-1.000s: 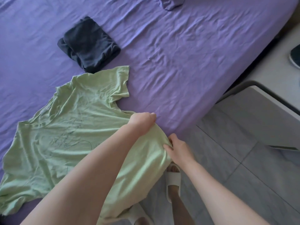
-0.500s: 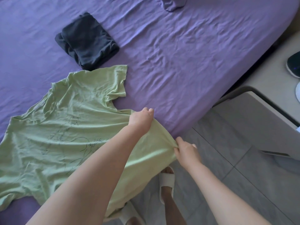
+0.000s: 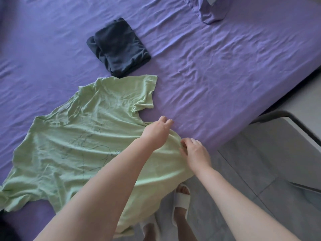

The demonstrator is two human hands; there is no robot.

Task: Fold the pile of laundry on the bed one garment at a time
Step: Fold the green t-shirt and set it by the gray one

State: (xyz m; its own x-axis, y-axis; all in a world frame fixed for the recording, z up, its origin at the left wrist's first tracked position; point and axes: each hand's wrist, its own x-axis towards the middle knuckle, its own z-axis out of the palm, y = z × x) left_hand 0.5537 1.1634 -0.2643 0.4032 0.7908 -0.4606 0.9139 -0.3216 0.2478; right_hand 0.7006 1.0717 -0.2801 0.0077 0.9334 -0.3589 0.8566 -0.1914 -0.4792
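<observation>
A light green T-shirt [image 3: 73,150] with a thin line drawing lies spread on the purple bed sheet [image 3: 217,70], one sleeve pointing to the far side. Its lower part hangs over the bed's near edge. My left hand [image 3: 156,133] rests on the shirt's side edge with fingers stretched forward. My right hand [image 3: 194,153] is just beside it, fingers curled and pinching the fabric at the edge of the bed. A folded dark grey garment [image 3: 119,47] lies on the sheet beyond the shirt's sleeve.
A purple cloth [image 3: 213,9] lies at the bed's far end. Grey floor tiles [image 3: 260,180] and a white piece of furniture with a dark rim [image 3: 286,133] are on the right. My feet in white slippers [image 3: 181,200] stand by the bed.
My left hand has uncurled from a fist to stretched fingers on the shirt. My right hand has moved from the hanging hem up to the shirt's edge beside the left hand.
</observation>
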